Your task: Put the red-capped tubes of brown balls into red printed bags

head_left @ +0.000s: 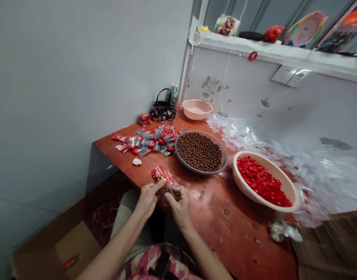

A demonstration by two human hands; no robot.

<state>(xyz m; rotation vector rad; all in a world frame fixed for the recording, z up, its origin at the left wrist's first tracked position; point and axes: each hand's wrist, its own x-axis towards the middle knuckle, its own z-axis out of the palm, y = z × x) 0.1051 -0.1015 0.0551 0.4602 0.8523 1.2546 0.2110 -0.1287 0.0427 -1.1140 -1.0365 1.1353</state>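
Below the centre of the frame, best to grasp by the edges the small red printed packet of clear plastic (158, 174), likely light, thin, slippery and easily creased. With left hand (147, 199), pinches its left side between thumb and curled fingers; with right hand (180, 203), presses its lower right part under the thumb, hiding some fingertips.

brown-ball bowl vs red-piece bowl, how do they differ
The brown-ball bowl is grey; the red-piece bowl is pale pink. Round brown balls lie in the brown-ball bowl; irregular red pieces lie in the red-piece bowl. Both are open and hold many loose items.
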